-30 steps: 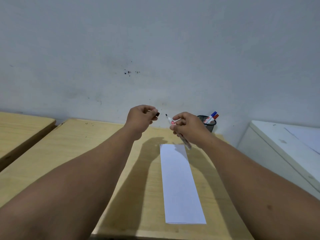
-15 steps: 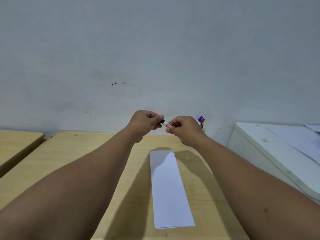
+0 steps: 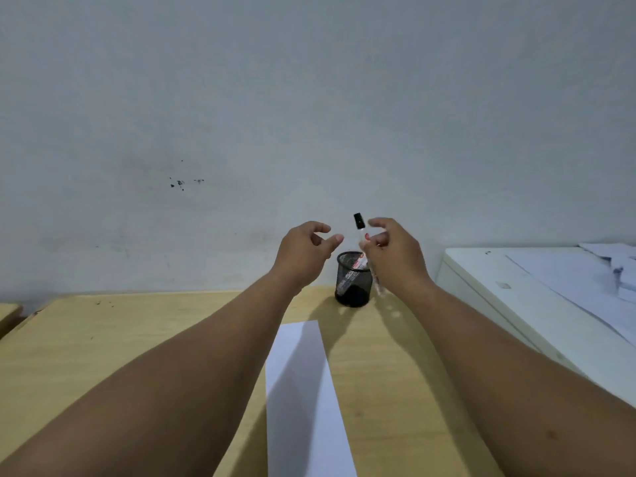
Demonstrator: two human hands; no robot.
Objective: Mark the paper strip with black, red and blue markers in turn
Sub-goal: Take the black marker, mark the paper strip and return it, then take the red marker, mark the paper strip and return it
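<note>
My right hand holds the black marker nearly upright, black cap on top, its blurred lower end just right of the black mesh pen cup. The fingers around it are loose. My left hand hovers left of the marker with fingers apart and holds nothing. The white paper strip lies lengthwise on the wooden table between my forearms, no marks visible on it. Another marker's body shows through the cup's mesh; its cap colour is hidden.
The grey wall stands right behind the cup. A white cabinet with loose papers on top adjoins the table on the right. A second wooden table edge shows at far left.
My left hand pushed the cap onto the black marker, then let go and opened. My right hand swung the capped marker upright beside the cup. The view shifted right.
</note>
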